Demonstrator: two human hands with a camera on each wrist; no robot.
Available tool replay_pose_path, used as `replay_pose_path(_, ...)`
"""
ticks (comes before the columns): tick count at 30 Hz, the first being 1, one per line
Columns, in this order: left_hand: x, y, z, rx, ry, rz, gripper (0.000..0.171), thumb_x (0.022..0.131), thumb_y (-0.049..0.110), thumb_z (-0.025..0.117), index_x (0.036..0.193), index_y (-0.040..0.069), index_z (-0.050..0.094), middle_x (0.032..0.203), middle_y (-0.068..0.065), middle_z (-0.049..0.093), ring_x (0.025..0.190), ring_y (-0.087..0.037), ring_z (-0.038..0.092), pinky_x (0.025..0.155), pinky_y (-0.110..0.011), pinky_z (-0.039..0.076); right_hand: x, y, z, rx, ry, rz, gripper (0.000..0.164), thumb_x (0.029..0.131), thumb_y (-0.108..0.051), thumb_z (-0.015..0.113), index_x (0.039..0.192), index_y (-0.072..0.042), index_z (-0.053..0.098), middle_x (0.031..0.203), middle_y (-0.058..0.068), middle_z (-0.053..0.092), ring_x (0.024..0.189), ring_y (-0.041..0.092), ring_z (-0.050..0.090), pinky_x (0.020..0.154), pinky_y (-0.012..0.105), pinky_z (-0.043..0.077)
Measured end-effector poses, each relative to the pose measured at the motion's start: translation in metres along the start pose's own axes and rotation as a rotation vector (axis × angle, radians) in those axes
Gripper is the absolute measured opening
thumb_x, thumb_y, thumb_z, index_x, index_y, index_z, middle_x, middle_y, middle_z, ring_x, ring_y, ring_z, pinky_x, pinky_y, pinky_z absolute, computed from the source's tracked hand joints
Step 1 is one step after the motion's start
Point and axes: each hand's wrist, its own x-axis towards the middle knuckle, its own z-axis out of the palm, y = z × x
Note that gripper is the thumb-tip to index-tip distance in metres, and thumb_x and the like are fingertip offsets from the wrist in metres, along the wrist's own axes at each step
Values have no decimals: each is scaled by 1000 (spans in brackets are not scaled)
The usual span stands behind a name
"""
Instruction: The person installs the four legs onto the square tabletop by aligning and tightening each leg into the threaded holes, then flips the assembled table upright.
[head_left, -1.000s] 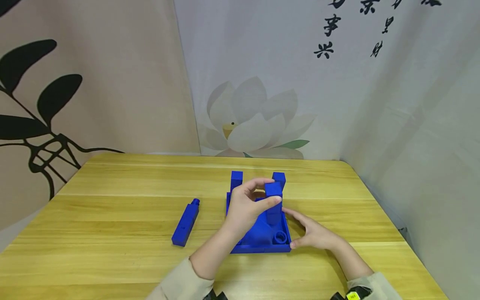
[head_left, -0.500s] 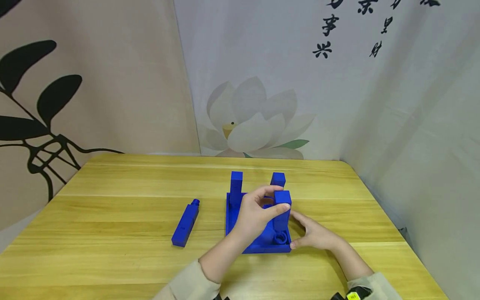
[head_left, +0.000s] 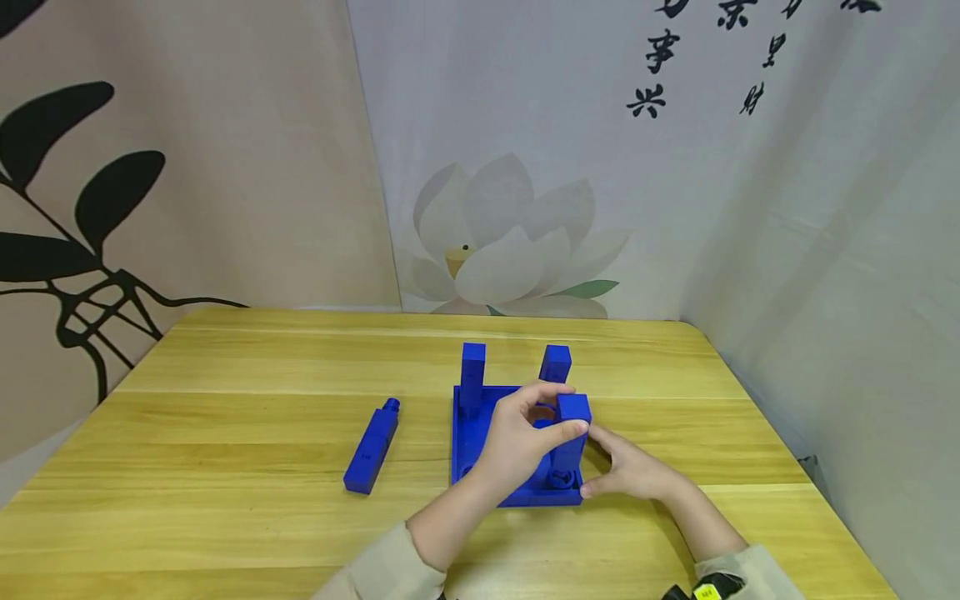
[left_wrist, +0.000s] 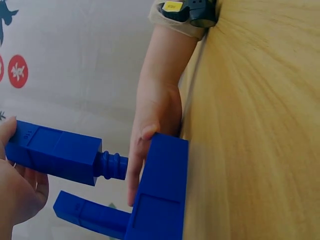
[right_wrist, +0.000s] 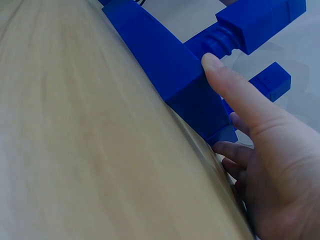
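Note:
My left hand (head_left: 517, 437) pinches a blue square table leg (head_left: 573, 410) between thumb and fingers. The leg's ridged, screw-like end (left_wrist: 112, 165) points down, just above the round socket (head_left: 559, 480) in the near right corner of a blue square tabletop (head_left: 528, 499). That tabletop lies upside down, its rim facing up. My right hand (head_left: 633, 468) rests against its right side, thumb (right_wrist: 214, 64) at the near corner's rim and fingers stretched along the side wall. Two similar legs stand upright in the far corners, a far left leg (head_left: 472, 371) and a far right leg (head_left: 556, 362).
Left of the tabletop, another blue leg (head_left: 371, 450) lies on the wooden table (head_left: 247, 467), its threaded end pointing away. A light curtain (head_left: 525, 125) with a lotus print hangs behind the table's far edge.
My left hand has carried the leg right and toward me, from above the tabletop's middle right to over the near right socket. The right hand stays at the tabletop's side.

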Motion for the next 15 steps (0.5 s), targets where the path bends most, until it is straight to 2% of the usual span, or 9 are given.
replay_pose_path(9, -1, 0, 4, 29, 22, -42, 34, 81, 4, 76, 114, 5, 67, 103, -4, 64, 97, -16, 57, 89, -37, 49, 0, 1, 1, 33, -12, -20, 96, 77, -19, 82, 151, -7, 23, 154, 15, 23, 141, 34, 14, 109, 61, 10)
replay_pose_path(15, -6, 23, 5, 40, 15, -42, 31, 81, -1, 74, 111, -3, 66, 100, -11, 64, 93, -17, 58, 89, -45, 49, 1, 4, 0, 52, -17, -44, 96, 77, -15, 81, 152, -10, 23, 155, 13, 23, 141, 33, 13, 109, 61, 10)
